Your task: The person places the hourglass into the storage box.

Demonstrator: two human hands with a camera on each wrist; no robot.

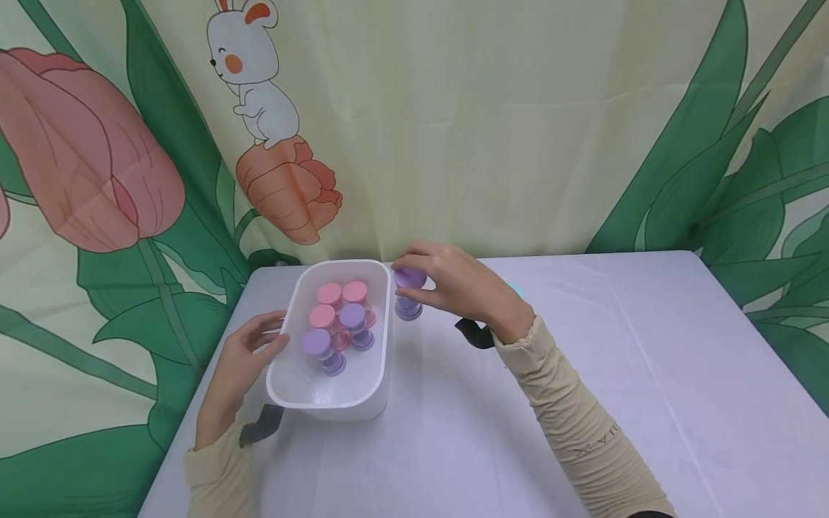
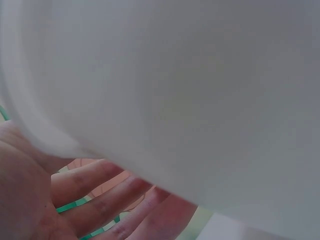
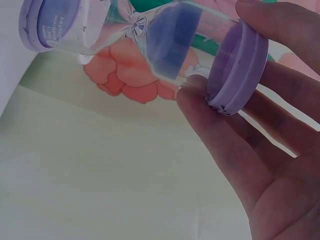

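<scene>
My right hand (image 1: 447,277) pinches a purple-capped hourglass (image 1: 409,308) by its upper cap, just outside the right wall of a white tub (image 1: 382,374). In the right wrist view, thumb and fingertips hold one purple cap (image 3: 240,67); bluish-purple sand shows through the clear glass. The left hand (image 1: 242,363) holds the tub's left rim, its thumb on the edge. The left wrist view is mostly the tub's white wall (image 2: 175,100), with the fingers along its lower edge. Inside stand three pink-capped hourglasses (image 1: 329,293) and two purple-capped ones (image 1: 319,344).
A white cloth (image 1: 550,432) covers the table. A small teal thing (image 1: 516,289) peeks out behind the right wrist. At the table's back edge hangs a curtain (image 1: 486,129) printed with a rabbit, flowers and leaves. Dark straps (image 1: 476,333) stick out by both wrists.
</scene>
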